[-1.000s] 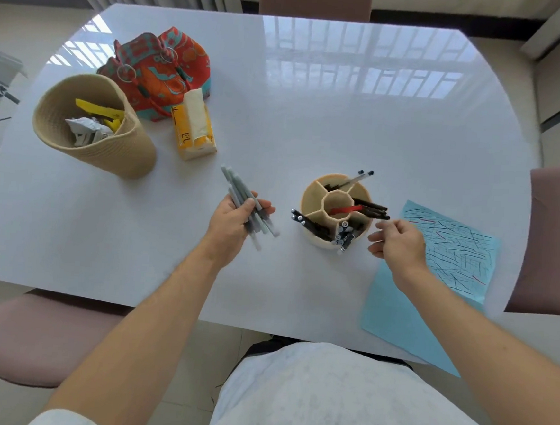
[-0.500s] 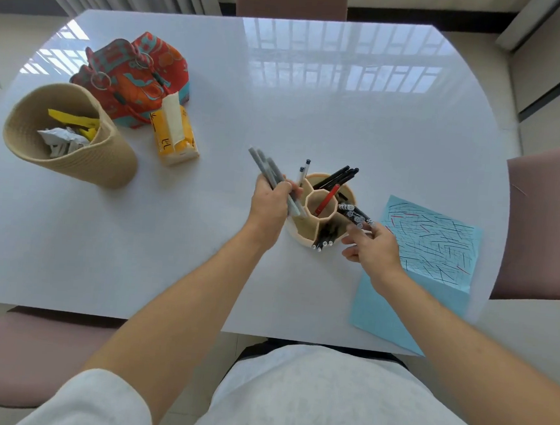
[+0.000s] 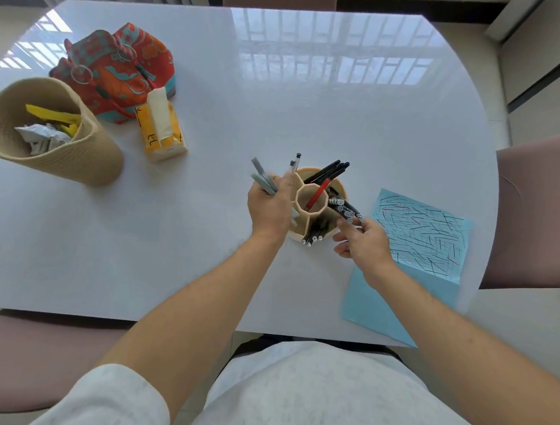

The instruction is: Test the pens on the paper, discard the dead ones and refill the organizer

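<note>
The left hand (image 3: 269,208) is gripping a bundle of grey pens (image 3: 263,181) at the organizer's (image 3: 319,204) left rim, their long axis slanting up and away to the left. The right hand (image 3: 363,242) is pinching the clear-capped pens (image 3: 345,210) leaning out of its right side, beside the scribbled blue paper (image 3: 416,256) on the worktop (image 3: 169,237).

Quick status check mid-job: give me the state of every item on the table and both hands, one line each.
left hand: grips a bundle of grey pens at the organizer's left side
right hand: fingers on the pens at the organizer's right side
organizer: upright, several compartments hold pens
blue paper: flat, covered with test strokes
woven basket: tilted, holds scraps
tissue pack: open, tissue sticking out
patterned bag: behind the tissue pack
</note>
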`<move>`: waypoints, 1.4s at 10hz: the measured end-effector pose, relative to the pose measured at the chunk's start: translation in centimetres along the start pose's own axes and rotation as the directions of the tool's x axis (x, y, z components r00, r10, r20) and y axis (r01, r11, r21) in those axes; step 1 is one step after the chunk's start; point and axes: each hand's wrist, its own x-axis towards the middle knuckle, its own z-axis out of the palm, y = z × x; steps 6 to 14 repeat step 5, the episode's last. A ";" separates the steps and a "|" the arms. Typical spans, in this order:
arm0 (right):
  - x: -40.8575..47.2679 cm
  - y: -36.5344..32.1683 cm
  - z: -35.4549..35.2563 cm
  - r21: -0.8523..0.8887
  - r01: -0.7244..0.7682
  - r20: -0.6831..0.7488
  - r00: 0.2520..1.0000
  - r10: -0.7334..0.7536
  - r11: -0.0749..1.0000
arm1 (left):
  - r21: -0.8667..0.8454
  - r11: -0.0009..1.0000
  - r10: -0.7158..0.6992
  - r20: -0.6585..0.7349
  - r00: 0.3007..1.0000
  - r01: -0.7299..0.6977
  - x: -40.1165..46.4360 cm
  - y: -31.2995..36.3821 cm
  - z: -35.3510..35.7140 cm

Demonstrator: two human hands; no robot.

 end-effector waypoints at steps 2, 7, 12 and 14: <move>-0.2 0.0 0.1 -0.013 -0.007 -0.005 1.000 0.007 1.000 | 0.084 0.985 0.150 0.026 0.988 -0.152 -0.6 -0.9 -1.4; -0.7 -0.1 -1.2 -0.045 -0.007 0.030 1.000 0.009 0.999 | 0.072 0.996 0.048 0.028 0.998 -0.050 -0.7 -0.1 -5.6; -0.7 -0.1 -1.2 -0.045 -0.007 0.030 1.000 0.009 0.999 | 0.072 0.996 0.048 0.028 0.998 -0.050 -0.7 -0.1 -5.6; -0.7 -0.1 -1.2 -0.045 -0.007 0.030 1.000 0.009 0.999 | 0.072 0.996 0.048 0.028 0.998 -0.050 -0.7 -0.1 -5.6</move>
